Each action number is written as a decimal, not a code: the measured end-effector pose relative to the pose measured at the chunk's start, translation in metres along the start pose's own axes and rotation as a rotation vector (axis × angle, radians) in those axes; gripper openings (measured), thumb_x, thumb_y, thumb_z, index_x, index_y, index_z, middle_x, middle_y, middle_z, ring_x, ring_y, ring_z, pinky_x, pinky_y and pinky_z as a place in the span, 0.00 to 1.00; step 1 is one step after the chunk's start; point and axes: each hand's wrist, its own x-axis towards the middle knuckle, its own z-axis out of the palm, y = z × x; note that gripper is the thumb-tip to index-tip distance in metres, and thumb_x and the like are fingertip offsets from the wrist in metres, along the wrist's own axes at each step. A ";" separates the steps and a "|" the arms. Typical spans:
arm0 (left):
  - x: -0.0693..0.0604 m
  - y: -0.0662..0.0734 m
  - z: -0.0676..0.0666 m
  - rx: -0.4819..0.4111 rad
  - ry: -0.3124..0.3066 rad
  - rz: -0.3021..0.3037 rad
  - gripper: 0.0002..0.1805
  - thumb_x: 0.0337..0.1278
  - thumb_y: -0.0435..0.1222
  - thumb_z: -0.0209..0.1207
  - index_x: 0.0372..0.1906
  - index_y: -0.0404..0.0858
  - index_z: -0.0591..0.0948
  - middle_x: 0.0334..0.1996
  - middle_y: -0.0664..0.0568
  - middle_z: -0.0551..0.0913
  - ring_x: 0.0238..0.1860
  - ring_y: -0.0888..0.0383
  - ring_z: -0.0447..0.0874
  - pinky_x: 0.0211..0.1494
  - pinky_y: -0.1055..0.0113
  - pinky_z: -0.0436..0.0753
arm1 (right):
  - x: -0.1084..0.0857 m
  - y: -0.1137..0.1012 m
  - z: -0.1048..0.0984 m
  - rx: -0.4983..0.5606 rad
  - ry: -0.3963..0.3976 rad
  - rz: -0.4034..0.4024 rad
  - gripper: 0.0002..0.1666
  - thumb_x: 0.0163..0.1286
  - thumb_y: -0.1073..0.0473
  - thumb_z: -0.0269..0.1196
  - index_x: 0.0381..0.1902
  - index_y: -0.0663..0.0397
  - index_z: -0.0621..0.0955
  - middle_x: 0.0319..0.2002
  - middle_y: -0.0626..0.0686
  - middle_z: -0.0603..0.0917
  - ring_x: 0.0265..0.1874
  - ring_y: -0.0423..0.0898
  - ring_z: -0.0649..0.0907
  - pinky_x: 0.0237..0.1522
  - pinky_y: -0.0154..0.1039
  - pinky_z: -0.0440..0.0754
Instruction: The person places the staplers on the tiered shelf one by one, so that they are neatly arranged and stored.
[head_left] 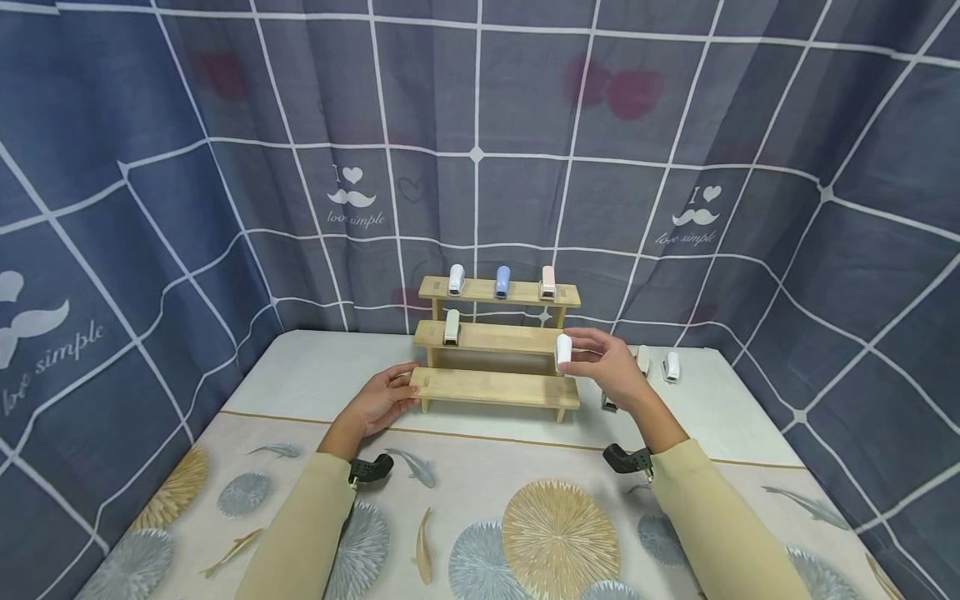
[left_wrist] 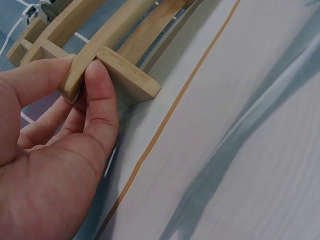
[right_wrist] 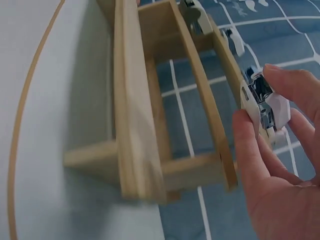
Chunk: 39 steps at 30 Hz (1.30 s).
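A three-tier wooden rack [head_left: 495,386] stands on the table. My left hand [head_left: 384,400] pinches the left end of its lowest shelf; in the left wrist view thumb and finger [left_wrist: 102,95] close round the shelf's corner [left_wrist: 75,82]. A white stapler [head_left: 563,350] is pinched in my right hand [head_left: 611,367], by the right end of the middle shelf. The right wrist view has this stapler [right_wrist: 272,102] between thumb and fingers, beside the rack [right_wrist: 135,100]. On the top shelf sit a white stapler [head_left: 456,279], a blue one [head_left: 502,282] and a pink one [head_left: 547,282]. A cream stapler [head_left: 452,327] is on the middle shelf's left.
Right of the rack, a white stapler [head_left: 671,367] and a cream one [head_left: 642,359] lie on the table, with a dark-based one [head_left: 609,403] partly hidden near my right hand. A patterned cloth [head_left: 450,475] covers the front. A blue checked curtain [head_left: 525,200] surrounds the table.
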 end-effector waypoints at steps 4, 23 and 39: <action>0.000 0.000 0.000 0.002 -0.001 0.007 0.37 0.69 0.22 0.55 0.79 0.32 0.57 0.55 0.48 0.77 0.44 0.61 0.82 0.45 0.73 0.85 | 0.010 -0.007 0.014 0.004 -0.023 -0.006 0.43 0.56 0.66 0.77 0.70 0.58 0.74 0.62 0.62 0.81 0.50 0.46 0.86 0.47 0.35 0.88; 0.000 0.000 0.000 0.012 0.000 -0.001 0.37 0.70 0.22 0.54 0.80 0.32 0.57 0.55 0.48 0.76 0.45 0.61 0.83 0.46 0.73 0.86 | 0.057 -0.018 0.063 -0.057 -0.043 -0.030 0.39 0.55 0.65 0.79 0.65 0.55 0.80 0.58 0.62 0.84 0.55 0.57 0.87 0.50 0.39 0.89; 0.000 0.001 0.001 -0.004 -0.012 0.004 0.37 0.69 0.21 0.55 0.79 0.31 0.56 0.52 0.50 0.78 0.43 0.62 0.83 0.45 0.74 0.86 | 0.080 -0.020 0.080 -0.226 -0.041 -0.027 0.36 0.57 0.59 0.79 0.64 0.52 0.81 0.54 0.60 0.87 0.55 0.54 0.86 0.56 0.46 0.86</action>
